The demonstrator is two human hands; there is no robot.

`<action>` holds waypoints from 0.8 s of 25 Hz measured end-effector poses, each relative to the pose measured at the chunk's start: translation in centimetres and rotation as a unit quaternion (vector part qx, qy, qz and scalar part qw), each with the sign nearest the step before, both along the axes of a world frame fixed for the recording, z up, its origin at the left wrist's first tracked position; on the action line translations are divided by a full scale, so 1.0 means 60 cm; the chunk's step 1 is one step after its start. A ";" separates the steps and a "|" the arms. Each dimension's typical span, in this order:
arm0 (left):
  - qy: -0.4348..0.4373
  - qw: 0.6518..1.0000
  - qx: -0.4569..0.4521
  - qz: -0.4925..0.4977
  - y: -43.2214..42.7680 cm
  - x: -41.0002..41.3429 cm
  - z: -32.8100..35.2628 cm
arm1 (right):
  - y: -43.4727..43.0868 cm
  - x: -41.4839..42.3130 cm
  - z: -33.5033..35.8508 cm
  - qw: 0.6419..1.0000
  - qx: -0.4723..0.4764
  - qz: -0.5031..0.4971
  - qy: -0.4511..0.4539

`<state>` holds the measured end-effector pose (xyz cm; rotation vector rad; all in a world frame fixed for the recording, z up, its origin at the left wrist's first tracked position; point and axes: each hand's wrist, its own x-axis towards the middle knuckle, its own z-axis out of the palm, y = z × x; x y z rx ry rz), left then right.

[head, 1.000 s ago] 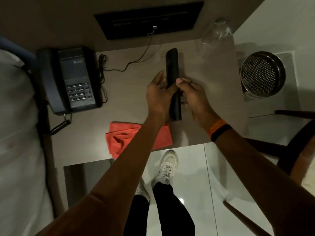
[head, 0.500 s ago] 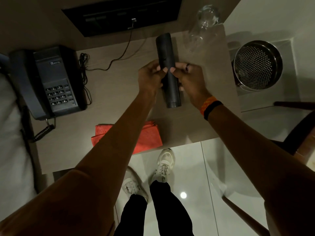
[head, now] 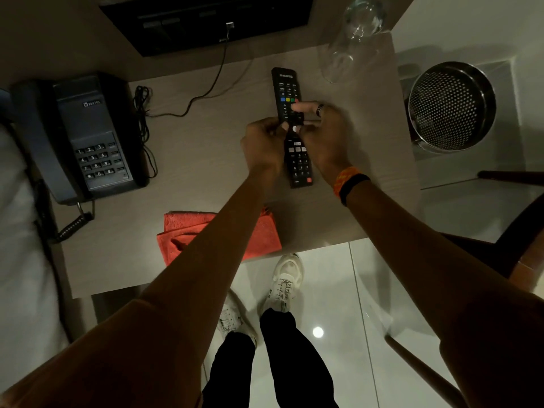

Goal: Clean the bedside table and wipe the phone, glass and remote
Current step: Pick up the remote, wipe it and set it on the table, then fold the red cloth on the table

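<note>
A black remote (head: 298, 164) with its buttons facing up is held over the bedside table (head: 194, 172). My left hand (head: 263, 144) grips its left side and my right hand (head: 322, 134) grips its right side, thumbs over the middle. A red cloth (head: 262, 237) lies folded near the table's front edge, partly under my left forearm. The dark phone (head: 88, 136) sits at the table's left. An upright clear glass (head: 351, 39) stands at the back right corner.
A perforated metal bin (head: 450, 106) stands on the floor right of the table. A cable (head: 203, 89) runs from a black wall panel (head: 206, 19) across the tabletop. A bed edge (head: 20, 260) lies left; a chair (head: 518, 231) is at right.
The remote has been turned over between my hands, from its plain back to its button side facing up. Both hands stay on it.
</note>
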<state>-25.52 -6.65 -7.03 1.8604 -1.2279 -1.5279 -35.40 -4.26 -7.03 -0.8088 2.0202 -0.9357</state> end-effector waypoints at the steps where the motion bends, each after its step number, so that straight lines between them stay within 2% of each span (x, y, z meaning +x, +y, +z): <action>1: -0.010 1.000 0.002 0.007 0.002 0.002 -0.006 | 0.002 -0.001 -0.004 1.000 0.001 0.003 -0.001; 6: -0.014 1.000 0.005 0.012 -0.004 0.015 -0.025 | 0.007 0.001 -0.019 0.999 0.008 0.033 0.035; 9: 0.002 1.000 -0.004 0.008 -0.005 0.023 -0.016 | 0.015 0.005 -0.012 1.000 -0.005 0.020 0.021; 11: 0.024 1.000 -0.004 0.014 -0.002 0.046 -0.008 | 0.035 0.016 0.004 0.992 -0.053 0.035 0.108; 13: -0.011 0.997 -0.057 -0.050 0.013 0.096 0.015 | 0.069 0.043 0.024 0.963 -0.126 0.091 0.218; 14: -0.054 0.986 -0.110 -0.108 0.028 0.133 0.029 | 0.089 0.066 0.031 0.952 -0.154 0.130 0.231; 17: -0.189 0.919 -0.238 -0.253 0.090 0.263 0.059 | 0.154 0.148 0.036 0.919 -0.176 0.281 0.211; 19: -0.243 0.877 -0.244 -0.336 0.132 0.348 0.061 | 0.200 0.193 0.022 0.870 -0.127 0.409 0.244; 20: -0.276 0.845 -0.222 -0.400 0.151 0.379 0.057 | 0.220 0.207 0.010 0.841 -0.090 0.461 0.267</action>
